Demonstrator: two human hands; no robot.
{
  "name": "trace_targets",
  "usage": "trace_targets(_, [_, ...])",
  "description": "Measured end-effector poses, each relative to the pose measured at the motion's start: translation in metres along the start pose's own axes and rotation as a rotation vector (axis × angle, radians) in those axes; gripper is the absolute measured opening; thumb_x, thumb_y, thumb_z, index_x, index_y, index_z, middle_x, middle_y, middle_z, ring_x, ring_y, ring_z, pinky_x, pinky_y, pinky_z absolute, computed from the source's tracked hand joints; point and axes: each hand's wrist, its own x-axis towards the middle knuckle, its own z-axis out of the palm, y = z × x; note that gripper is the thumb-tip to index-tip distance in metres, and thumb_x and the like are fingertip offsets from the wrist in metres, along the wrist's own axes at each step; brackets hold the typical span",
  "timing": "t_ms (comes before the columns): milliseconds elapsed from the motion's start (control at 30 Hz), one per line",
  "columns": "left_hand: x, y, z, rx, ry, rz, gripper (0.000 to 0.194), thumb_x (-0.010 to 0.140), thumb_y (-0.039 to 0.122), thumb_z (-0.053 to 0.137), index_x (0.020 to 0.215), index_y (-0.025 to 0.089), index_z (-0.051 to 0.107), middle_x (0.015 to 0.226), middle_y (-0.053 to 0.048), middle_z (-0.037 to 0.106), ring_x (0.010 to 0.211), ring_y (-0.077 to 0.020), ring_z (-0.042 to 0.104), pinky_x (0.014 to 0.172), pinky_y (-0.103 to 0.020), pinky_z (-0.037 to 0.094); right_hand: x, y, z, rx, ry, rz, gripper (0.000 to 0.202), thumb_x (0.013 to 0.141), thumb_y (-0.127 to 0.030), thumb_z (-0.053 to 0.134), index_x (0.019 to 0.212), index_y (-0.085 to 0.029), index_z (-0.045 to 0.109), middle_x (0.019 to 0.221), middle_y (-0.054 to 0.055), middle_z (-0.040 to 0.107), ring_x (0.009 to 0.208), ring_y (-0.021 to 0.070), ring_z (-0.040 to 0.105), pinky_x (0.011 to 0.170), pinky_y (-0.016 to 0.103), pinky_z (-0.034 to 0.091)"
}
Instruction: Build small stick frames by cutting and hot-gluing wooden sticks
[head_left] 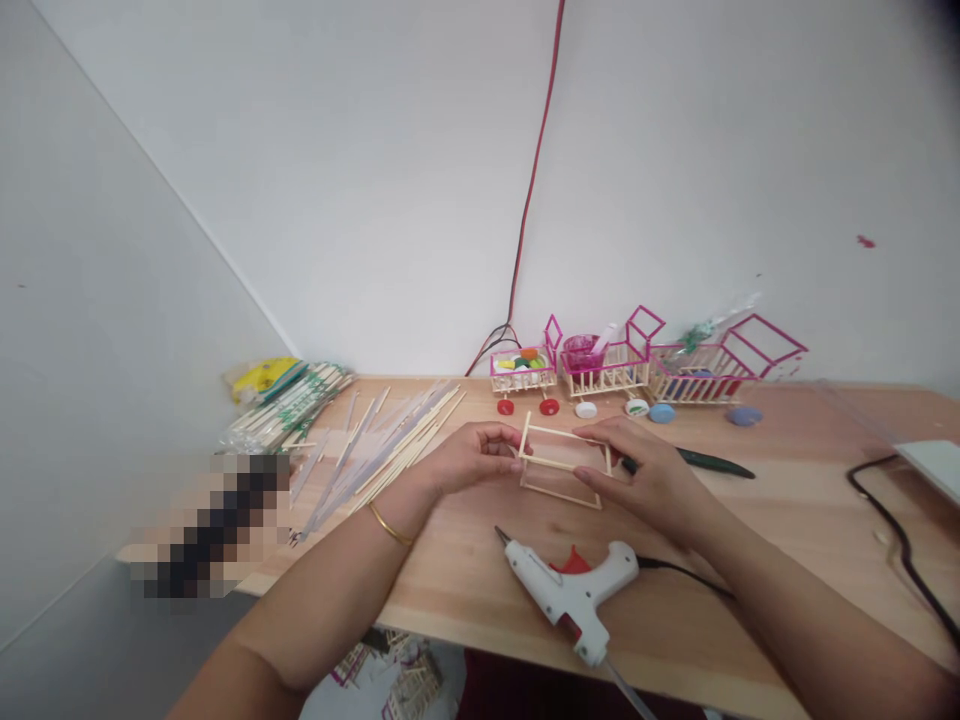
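The stick frame [551, 463] was found between the two hands, above the table [450, 570], tilted; whether its lower edge touched the wood could not be told. The left hand [469, 460] had its fingers closed in a pinch at the frame's left end. The right hand [652, 475] gripped the right end, thumb at the near rail and fingers at the far one.

In the inspector's judgement, this support at both ends was sound, provided pressure was light and equal: thin sticks would bow or twist under an uneven squeeze. Corners called for a check by eye for squareness, with fingertips clear of any soft glue. Whether the joints were set could not be determined.

The glue gun [555, 590] lay on its side, nearer the wearer, its nozzle [501, 536] pointing away and to the left. As heat could not be ruled out, the left wrist warranted clearance. The cord [686, 568] ran towards the right forearm [780, 590] and merited care against snagging.
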Motion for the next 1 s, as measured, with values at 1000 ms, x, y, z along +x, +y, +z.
trace_targets(1000, [0.0019,-0.005,0.001,-0.111,-0.036,-0.063,0.048,0.062,0.024,0.077,0.105,0.014,0.059,0.087,-0.008,0.066,0.084,-0.0164,0.063,0.075,-0.027,0.045,0.0014,-0.0026,-0.0026,0.0,-0.021,0.03,0.03,0.076,-0.034,0.061,0.102,-0.019,0.062,0.094,0.008,0.062,0.083,0.0202,0.058,0.072,0.034,0.049])
